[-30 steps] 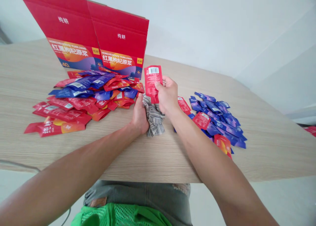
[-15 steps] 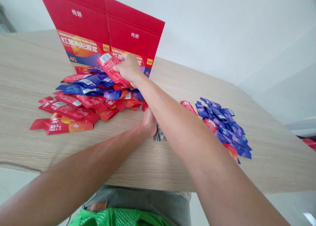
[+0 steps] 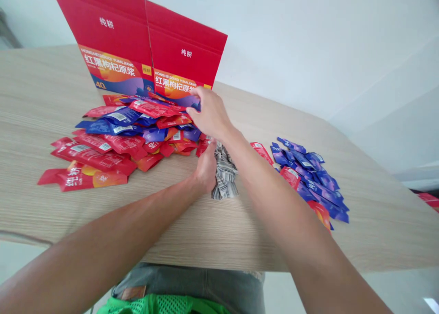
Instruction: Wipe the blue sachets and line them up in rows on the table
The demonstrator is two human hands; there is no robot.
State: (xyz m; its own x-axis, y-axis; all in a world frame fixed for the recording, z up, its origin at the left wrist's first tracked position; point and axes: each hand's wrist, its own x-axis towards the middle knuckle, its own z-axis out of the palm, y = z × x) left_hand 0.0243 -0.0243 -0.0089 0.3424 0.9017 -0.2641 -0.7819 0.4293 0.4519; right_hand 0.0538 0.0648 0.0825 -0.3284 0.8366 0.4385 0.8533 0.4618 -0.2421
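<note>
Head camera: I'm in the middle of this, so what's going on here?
A person is handling pouches and a cloth at a table. The left hand is against a crumpled striped cloth, its fingers mostly hidden. The right hand, empty with its fingers parted, is by the right end of a pile of red and blue pouches. Red printed cardboard stands behind that pile. A second, mostly blue group, with a few red pouches, lies to the right.

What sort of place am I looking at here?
Probably an indoor workspace, perhaps one for packaged goods; whether home or business, I can't tell. What suggests it: a wood-look table by a pale wall, a printed red box standing on it, and heaps of red and blue pouches.
</note>
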